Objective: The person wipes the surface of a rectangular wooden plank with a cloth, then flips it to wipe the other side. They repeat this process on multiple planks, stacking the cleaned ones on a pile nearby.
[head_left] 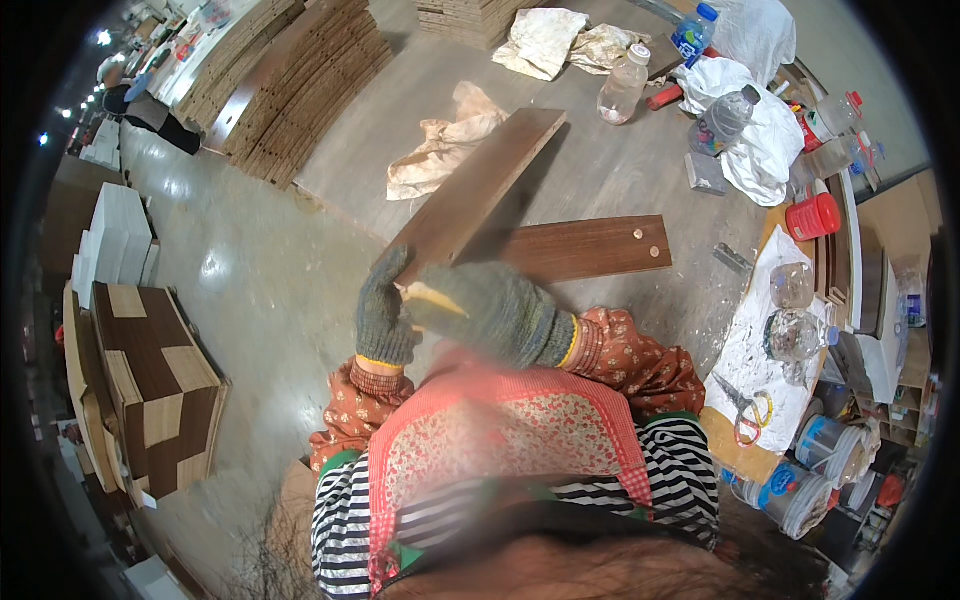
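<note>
Left hand (pixel 386 308) at board (pixel 480 187) edge

Apron (pixel 520 408): pale panel with small red floral print, bordered in red-and-white check. Garment under the apron: black-and-white striped fabric (pixel 684 470), exposed on both sides of the apron; green trim (pixel 684 417) along its upper edge. Left sleeve (pixel 340 425) and right sleeve (pixel 645 365), at the apron's upper corners: rust-orange, pale floral print, gathered wrist ends. Left glove (pixel 385 318) and right glove (pixel 505 315), beyond the apron's top edge: dark grey-green knit, yellow cuff band. Right glove partly blurred.
</note>
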### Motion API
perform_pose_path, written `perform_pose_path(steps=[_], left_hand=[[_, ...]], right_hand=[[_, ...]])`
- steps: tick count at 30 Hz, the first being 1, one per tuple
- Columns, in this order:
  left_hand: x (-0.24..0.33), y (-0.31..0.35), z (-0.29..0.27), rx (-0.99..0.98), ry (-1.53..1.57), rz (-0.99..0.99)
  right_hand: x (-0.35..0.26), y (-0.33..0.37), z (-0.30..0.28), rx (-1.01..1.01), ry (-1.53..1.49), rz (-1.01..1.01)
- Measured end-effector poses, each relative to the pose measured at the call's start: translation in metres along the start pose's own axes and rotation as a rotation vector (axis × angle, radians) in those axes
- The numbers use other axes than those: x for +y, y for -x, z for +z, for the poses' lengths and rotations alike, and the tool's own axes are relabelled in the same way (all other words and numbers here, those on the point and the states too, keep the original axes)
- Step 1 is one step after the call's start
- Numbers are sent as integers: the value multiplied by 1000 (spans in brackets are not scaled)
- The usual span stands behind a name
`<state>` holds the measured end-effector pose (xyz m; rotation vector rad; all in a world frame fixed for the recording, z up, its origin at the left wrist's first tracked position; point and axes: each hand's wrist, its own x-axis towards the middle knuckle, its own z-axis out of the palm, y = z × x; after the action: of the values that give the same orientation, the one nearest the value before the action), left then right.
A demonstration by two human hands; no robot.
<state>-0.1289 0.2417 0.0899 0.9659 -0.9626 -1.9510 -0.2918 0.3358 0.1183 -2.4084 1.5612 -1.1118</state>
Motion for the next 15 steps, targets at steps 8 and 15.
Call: perform_pose_path(steps=[8,15], left_hand=[[38,17,-4,-80,-478,23],[6,23,-28,-340,-1975,1105]], right_hand=[[50,45,-55,55,509,286],[74,66,-76,461,397,527]])
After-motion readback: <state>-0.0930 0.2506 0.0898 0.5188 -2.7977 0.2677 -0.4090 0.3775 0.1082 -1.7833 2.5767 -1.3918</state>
